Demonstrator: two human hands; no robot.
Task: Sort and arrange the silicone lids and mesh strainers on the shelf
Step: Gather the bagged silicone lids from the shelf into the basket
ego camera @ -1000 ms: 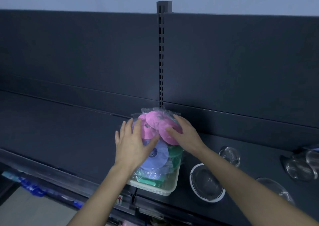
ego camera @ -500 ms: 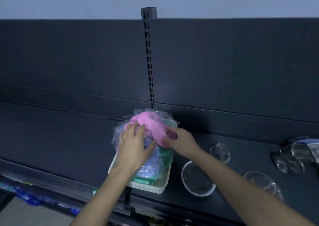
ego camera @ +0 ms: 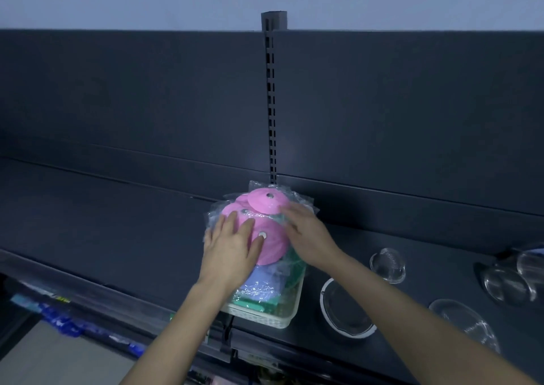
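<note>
Left hand (ego camera: 232,247) flat, fingers straight, pressing wrapped pink lids (ego camera: 269,239). Right hand (ego camera: 309,237) rests relaxed on opposite side. Lids between hands, heaped in basket (ego camera: 272,318). Strainers (ego camera: 347,311) right of right hand.

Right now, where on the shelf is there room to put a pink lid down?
The big bare stretch of shelf left of the white basket, up to the back panel, is free. A narrower bare strip lies behind the mesh strainers. Right of the basket is crowded: strainers and clear round items sit close together.
</note>
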